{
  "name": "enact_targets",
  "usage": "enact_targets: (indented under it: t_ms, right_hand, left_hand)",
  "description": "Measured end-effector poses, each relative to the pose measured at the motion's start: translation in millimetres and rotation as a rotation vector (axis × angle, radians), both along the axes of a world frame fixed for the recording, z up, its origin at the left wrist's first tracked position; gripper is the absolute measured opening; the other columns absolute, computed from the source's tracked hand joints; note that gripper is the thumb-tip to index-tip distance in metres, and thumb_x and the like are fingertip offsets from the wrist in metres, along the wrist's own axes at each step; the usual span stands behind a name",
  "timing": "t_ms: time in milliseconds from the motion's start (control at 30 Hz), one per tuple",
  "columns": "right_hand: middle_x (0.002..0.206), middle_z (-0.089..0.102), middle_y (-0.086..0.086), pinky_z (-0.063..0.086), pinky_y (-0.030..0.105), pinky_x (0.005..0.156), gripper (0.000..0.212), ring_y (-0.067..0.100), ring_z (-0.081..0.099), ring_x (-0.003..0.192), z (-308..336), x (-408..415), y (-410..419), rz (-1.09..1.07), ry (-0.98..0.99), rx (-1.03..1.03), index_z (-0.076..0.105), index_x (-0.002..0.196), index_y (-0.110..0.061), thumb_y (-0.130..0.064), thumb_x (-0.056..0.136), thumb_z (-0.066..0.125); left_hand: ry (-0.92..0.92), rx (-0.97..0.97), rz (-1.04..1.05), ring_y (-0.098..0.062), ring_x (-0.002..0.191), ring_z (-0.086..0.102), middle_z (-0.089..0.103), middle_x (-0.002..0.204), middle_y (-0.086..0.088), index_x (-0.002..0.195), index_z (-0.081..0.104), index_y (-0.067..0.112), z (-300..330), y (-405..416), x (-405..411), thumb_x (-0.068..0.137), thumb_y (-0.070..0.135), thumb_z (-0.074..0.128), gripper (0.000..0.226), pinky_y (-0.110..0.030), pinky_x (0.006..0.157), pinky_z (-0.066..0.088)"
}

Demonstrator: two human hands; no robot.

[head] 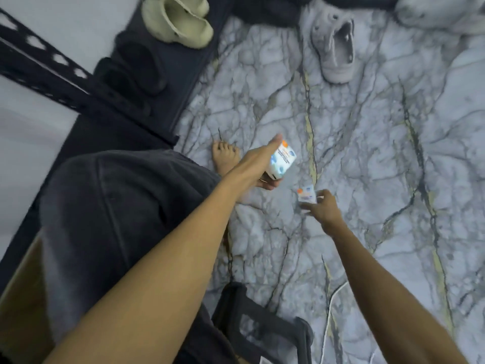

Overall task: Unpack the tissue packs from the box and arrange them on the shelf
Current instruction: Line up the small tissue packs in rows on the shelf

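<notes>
While both arms reach down over the marble-pattern floor point(354, 158), two tissue packs show. At far left, dark shelf frame point(52, 72); cardboard box point(23, 298) at lower left edge. Four shoes counted: two black slides point(133, 72), one green clog point(178, 19), one grey clog point(334, 48). Bare foot point(225, 157) beside left hand point(258, 165), fingers wrapped around the larger tissue pack point(282, 161). Right hand point(324, 210) pinches the smaller tissue pack point(305, 194), blurred. Black chair base point(262, 329) below.
</notes>
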State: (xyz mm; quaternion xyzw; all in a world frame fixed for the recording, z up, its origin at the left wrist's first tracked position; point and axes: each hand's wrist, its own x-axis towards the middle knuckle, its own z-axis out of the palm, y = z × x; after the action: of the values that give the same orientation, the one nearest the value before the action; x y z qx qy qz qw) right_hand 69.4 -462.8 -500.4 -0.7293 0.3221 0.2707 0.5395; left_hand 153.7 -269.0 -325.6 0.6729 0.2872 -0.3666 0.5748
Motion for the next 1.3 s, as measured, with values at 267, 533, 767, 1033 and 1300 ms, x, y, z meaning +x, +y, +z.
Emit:
enact_targets:
  t_ms: [267, 533, 767, 1033, 1300]
  right_hand:
    - [0.12, 0.069, 0.009, 0.053, 0.043, 0.081, 0.042, 0.028, 0.067, 0.101, 204.5, 19.9, 114.2, -0.249, -0.364, 0.855, 0.052, 0.13, -0.023, 0.001, 0.096, 0.058]
    - [0.107, 0.071, 0.014, 0.058, 0.035, 0.072, 0.027, 0.025, 0.068, 0.091, 358.5, -2.9, 230.9, 0.09, -0.479, 1.052, 0.051, 0.114, -0.017, 0.001, 0.095, 0.059]
    - [0.106, 0.071, 0.019, 0.061, 0.039, 0.075, 0.036, 0.031, 0.069, 0.095, 438.6, -46.9, 343.1, 0.446, -0.544, 1.085, 0.051, 0.118, -0.014, 0.0, 0.088, 0.065]
    - [0.109, 0.074, 0.019, 0.058, 0.046, 0.083, 0.034, 0.036, 0.072, 0.102, 510.4, -120.8, 462.6, 0.867, -0.556, 1.073, 0.048, 0.114, -0.014, -0.001, 0.09, 0.067]
    - [0.108, 0.074, 0.018, 0.058, 0.05, 0.084, 0.034, 0.03, 0.073, 0.104, 563.4, -185.9, 538.8, 1.179, -0.596, 0.991, 0.043, 0.092, -0.012, 0.005, 0.086, 0.072]
  left_hand:
    - [-0.315, -0.111, 0.267, -0.027, 0.086, 0.075, 0.077, 0.104, -0.019, 0.118, 0.062, 0.002, 111.5, 90.9, -51.7, 0.095, 0.026, 0.072, 0.035, -0.034, 0.076, 0.057]
    - [-0.671, 0.075, 0.422, -0.018, 0.082, 0.066, 0.075, 0.1, -0.013, 0.111, 0.071, 0.005, 233.4, 213.2, -150.5, 0.092, 0.026, 0.076, 0.028, -0.029, 0.067, 0.054]
    - [-0.782, 0.191, 0.724, -0.02, 0.094, 0.076, 0.078, 0.103, -0.003, 0.112, 0.071, 0.012, 297.9, 295.0, -246.3, 0.088, 0.019, 0.08, 0.027, -0.037, 0.083, 0.063]
    - [-0.871, 0.328, 1.028, -0.012, 0.095, 0.076, 0.078, 0.104, 0.0, 0.114, 0.067, 0.016, 347.9, 369.2, -358.4, 0.092, 0.021, 0.075, 0.024, -0.036, 0.082, 0.063]
    - [-0.999, 0.473, 1.186, -0.017, 0.087, 0.074, 0.079, 0.099, -0.005, 0.111, 0.07, 0.009, 386.1, 419.8, -446.0, 0.09, 0.019, 0.077, 0.025, -0.028, 0.068, 0.06]
